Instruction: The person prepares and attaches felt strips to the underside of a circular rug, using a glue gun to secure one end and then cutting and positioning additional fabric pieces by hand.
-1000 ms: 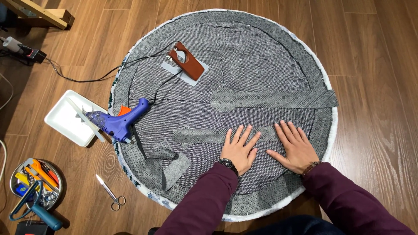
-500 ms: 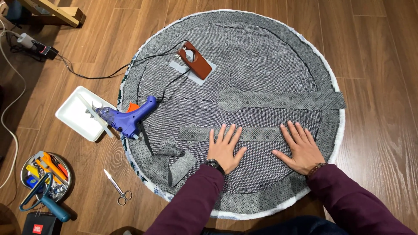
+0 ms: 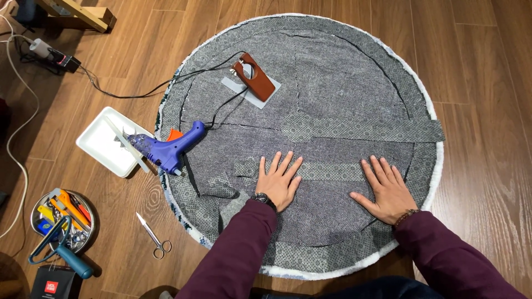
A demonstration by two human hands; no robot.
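Note:
A round rug (image 3: 343,72) lies face down on the wooden floor, its grey dotted backing up and a white fluffy edge showing around it. Strips of the same grey backing (image 3: 360,130) run across it. My left hand (image 3: 279,181) presses flat on a strip near the rug's middle, fingers spread. My right hand (image 3: 384,189) lies flat further right, also spread. Both hold nothing. A blue glue gun (image 3: 166,148) rests at the rug's left edge.
A brown tool (image 3: 254,76) sits on a grey patch at the rug's upper part, its black cord running left. A white tray (image 3: 102,143) lies under the gun's tip. Small scissors (image 3: 154,236), a round tin of tools (image 3: 60,218) and a power plug (image 3: 52,54) lie at left.
My left hand has slid left along the strip, away from my right hand. The view has shifted, so the rug sits further right in the picture.

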